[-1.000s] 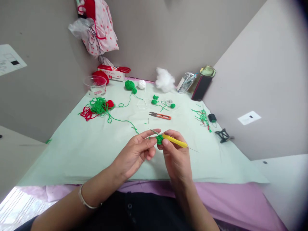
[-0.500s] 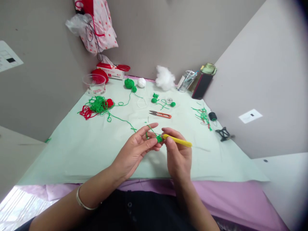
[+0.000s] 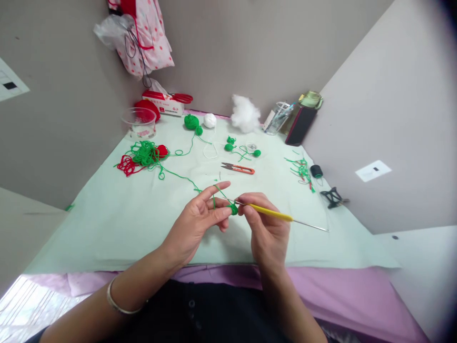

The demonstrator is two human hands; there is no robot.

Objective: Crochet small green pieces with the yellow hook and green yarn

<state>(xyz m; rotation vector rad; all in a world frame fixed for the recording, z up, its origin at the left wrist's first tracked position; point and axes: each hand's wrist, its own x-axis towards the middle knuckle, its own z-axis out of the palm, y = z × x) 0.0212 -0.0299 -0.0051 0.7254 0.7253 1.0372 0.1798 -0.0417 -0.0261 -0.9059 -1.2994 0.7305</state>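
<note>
Between the thumb and fingers of my left hand is a small green crochet piece. A strand of green yarn loops over my raised left index finger and comes down to the piece. My right hand grips a crochet hook with a yellow handle; its thin metal tip meets the green piece, and a metal shaft sticks out to the right. Beyond my hands lie orange-handled thread snips. The exact stitch at the tip is too small to make out.
Tangled green yarn lies left beside red yarn. Farther back are a green yarn ball, a white ball, white stuffing and a clear tub. Yarn scraps and a black spool lie right.
My right hand and the crochet hook have shifted slightly right, and the hook's rear shaft now shows sharply. My left hand still pinches the green piece, with its index finger raised.
</note>
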